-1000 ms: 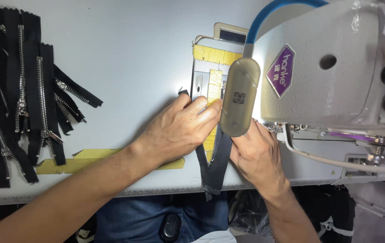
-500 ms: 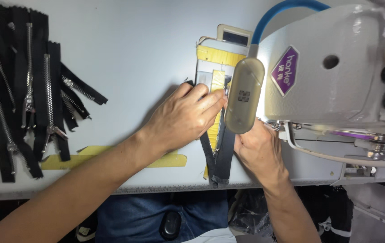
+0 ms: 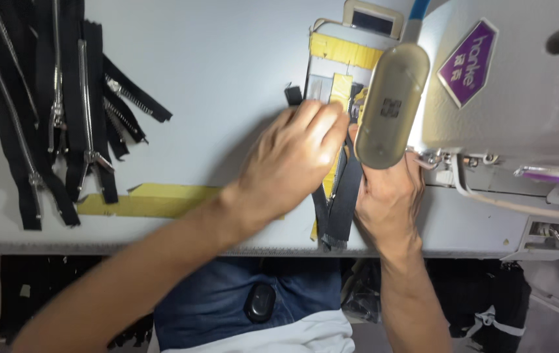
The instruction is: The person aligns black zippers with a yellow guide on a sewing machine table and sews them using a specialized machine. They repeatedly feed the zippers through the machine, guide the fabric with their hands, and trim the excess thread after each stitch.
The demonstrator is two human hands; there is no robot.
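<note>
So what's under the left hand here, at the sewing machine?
Under the left hand a black zipper strip runs down past the table edge, over yellow tape. The strip's part beneath the palm is hidden; the right hand rests beside it.

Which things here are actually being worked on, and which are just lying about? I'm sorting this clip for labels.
In use:
- black zipper strip
- left hand, pressing it flat
- right hand, beside it
- sewing machine

Lying about:
- pile of black zippers
- yellow tape on the table
</note>
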